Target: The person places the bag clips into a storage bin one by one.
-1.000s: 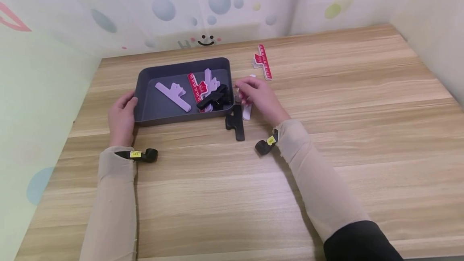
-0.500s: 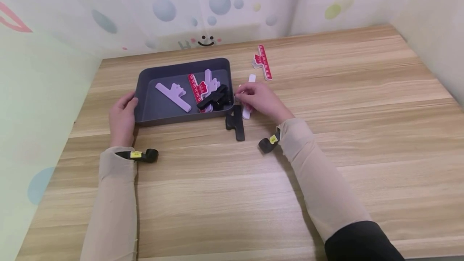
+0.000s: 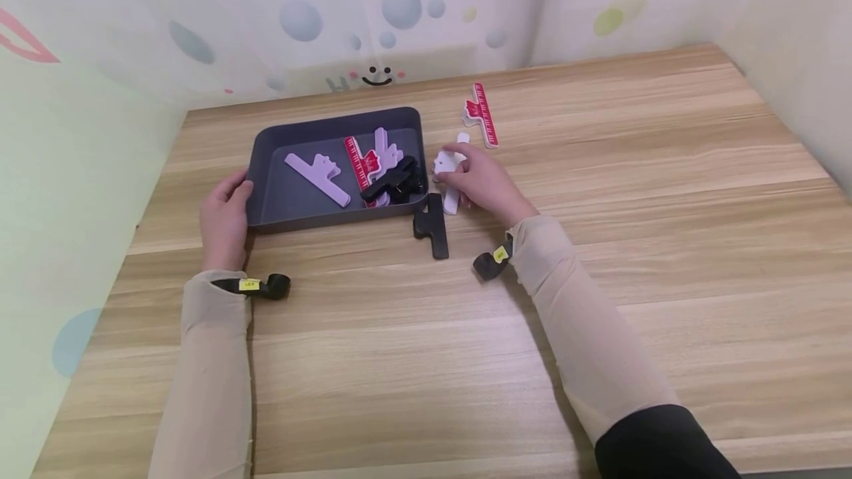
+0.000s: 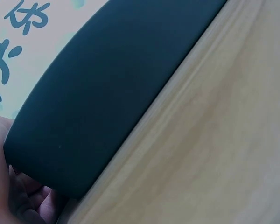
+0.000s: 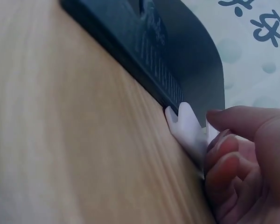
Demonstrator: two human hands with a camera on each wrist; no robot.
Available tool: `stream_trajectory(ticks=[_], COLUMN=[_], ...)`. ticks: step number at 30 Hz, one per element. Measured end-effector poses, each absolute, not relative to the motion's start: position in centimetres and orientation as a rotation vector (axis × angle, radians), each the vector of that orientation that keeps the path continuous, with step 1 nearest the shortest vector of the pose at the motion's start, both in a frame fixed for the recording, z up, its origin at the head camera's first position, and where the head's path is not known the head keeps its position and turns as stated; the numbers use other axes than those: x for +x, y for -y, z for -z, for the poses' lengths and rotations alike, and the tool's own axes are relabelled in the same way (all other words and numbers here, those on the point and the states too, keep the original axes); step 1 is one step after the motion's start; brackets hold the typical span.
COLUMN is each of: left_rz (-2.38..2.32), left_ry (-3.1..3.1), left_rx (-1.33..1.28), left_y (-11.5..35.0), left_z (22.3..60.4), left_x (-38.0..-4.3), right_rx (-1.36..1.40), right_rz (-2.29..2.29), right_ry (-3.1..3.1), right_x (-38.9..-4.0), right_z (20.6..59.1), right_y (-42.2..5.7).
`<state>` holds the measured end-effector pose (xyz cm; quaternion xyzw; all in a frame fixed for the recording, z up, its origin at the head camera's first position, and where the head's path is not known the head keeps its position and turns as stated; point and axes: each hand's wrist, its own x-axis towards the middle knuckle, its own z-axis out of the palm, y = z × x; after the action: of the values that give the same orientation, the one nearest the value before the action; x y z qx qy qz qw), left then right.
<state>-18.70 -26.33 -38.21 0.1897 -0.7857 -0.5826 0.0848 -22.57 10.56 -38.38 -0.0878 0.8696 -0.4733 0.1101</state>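
My left hand (image 3: pixel 225 217) grips the left wall of a dark grey tray (image 3: pixel 319 223), its thumb at the rim. In the left wrist view, curled fingers show at the corner of the tray (image 4: pixel 98 88). Just outside the tray's right end, my right hand (image 3: pixel 484 182) pinches a white clip (image 3: pixel 447 162) that lies on the table; in the right wrist view the fingers partly cover this clip (image 5: pixel 190 133). A black clip (image 3: pixel 435 226) lies beside it, against the tray's near right corner.
Inside the tray are a lilac clip (image 3: pixel 319 177) on its own and, at the right, a red clip (image 3: pixel 359 165), another lilac clip (image 3: pixel 381 145) and overlapping black clips (image 3: pixel 397 179). A red-and-white clip (image 3: pixel 486 115) lies further back on the wooden table (image 3: pixel 665 257). A printed wall stands behind.
My right thumb and forefinger have shifted from the tray's right edge onto the white clip, whose head now shows between them. The left hand and tray stay put.
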Motion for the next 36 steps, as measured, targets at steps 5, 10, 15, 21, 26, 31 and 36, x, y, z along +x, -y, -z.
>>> stream_trajectory(ticks=[5,10,15,21,26,31,36], left_rz=[1.735,1.741,1.743,1.735,1.733,1.734,1.745], left_ry=[2.34,2.345,2.341,2.347,2.347,2.347,2.348], left_rx=[0.56,0.564,0.559,0.554,0.562,0.565,0.572], left_y=[26.31,26.39,26.41,26.38,26.35,26.32,26.32], left_z=[38.2,38.2,38.24,38.29,38.26,38.24,38.14], left_x=[-18.75,-18.63,-18.6,-18.7,-18.78,-18.75,-18.69], right_rx=[-0.281,-0.305,-0.304,-0.262,-0.226,-0.187,-0.137], right_rz=[1.206,1.081,1.066,1.097,1.13,1.181,1.302], right_ry=[-2.659,-2.725,-2.745,-2.712,-2.68,-2.641,-2.555], right_x=[-22.69,-22.79,-22.83,-22.61,-22.44,-22.31,-22.26], right_z=[38.3,38.28,38.28,38.14,38.04,37.85,37.71], right_y=[-10.28,-9.95,-9.82,-9.73,-9.78,-9.82,-9.97])
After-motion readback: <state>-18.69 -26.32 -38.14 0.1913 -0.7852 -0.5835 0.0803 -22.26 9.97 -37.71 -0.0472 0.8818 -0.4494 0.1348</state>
